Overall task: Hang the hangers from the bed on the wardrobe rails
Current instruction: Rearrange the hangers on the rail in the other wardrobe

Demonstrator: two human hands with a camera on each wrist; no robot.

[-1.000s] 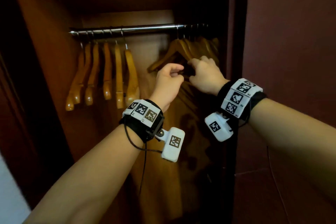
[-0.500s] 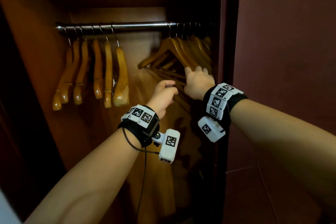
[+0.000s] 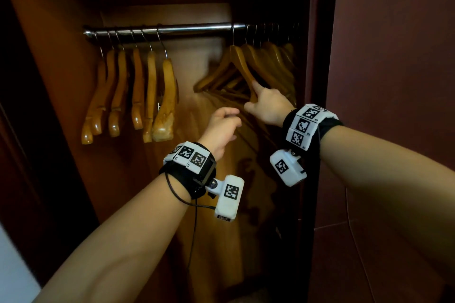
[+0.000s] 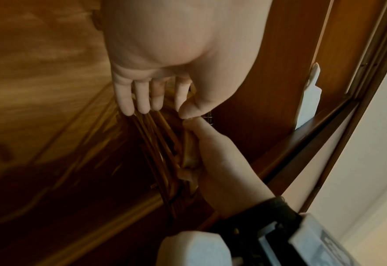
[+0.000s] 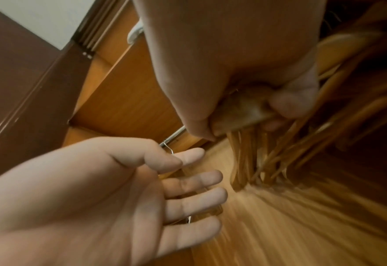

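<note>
A metal wardrobe rail (image 3: 192,29) carries two bunches of wooden hangers. The left bunch (image 3: 147,96) hangs edge-on; the right bunch (image 3: 268,64) is packed against the right wall. My right hand (image 3: 266,103) grips the lower end of the front hanger (image 3: 242,66) of the right bunch. In the right wrist view that wooden end (image 5: 244,111) is pinched between the thumb and curled fingers of my right hand (image 5: 233,72). My left hand (image 3: 222,123) hovers just left of it and lower, fingers relaxed and holding nothing (image 5: 119,189).
The wardrobe's dark door frame (image 3: 317,106) stands right beside my right wrist. A brown wall panel (image 3: 394,81) fills the right. The wooden back panel (image 3: 197,179) shows between the two bunches, with a bare stretch of rail above it.
My right hand, resting on the right bunch before, now grips the front hanger's end. My left hand has dropped lower and away from the hangers.
</note>
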